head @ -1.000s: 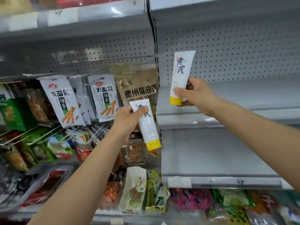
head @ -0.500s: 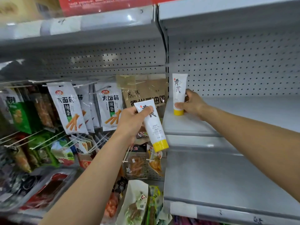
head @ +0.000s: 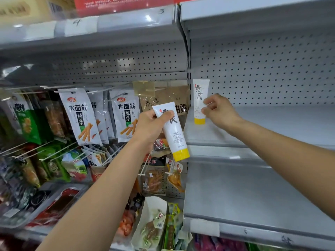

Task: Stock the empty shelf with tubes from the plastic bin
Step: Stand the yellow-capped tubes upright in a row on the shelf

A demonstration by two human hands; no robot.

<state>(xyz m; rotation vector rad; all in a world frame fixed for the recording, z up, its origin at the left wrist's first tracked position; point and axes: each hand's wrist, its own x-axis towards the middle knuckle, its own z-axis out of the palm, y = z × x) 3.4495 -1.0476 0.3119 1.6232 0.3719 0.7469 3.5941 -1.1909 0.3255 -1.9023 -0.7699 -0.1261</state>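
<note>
A white tube with a yellow cap (head: 199, 102) stands cap-down at the back left corner of the empty grey upper shelf (head: 281, 124). My right hand (head: 220, 110) hovers at the tube's right edge, fingers loosely curled and apart, no longer wrapped around it. My left hand (head: 151, 126) is shut on a second white tube (head: 175, 136), held tilted with its yellow cap pointing down, in front of the divider left of the shelf. The plastic bin is out of view.
A second bare grey shelf (head: 244, 192) lies below the upper one. Left of the upright divider (head: 187, 73), snack packets (head: 79, 116) hang on pegs in front of a pegboard. More bagged goods (head: 154, 225) sit lower down. Another shelf (head: 108, 28) runs overhead.
My right hand carried its tube down and back, stood it on the upper shelf and loosened its grip. The camera moved closer. My left hand kept hold of its tube.
</note>
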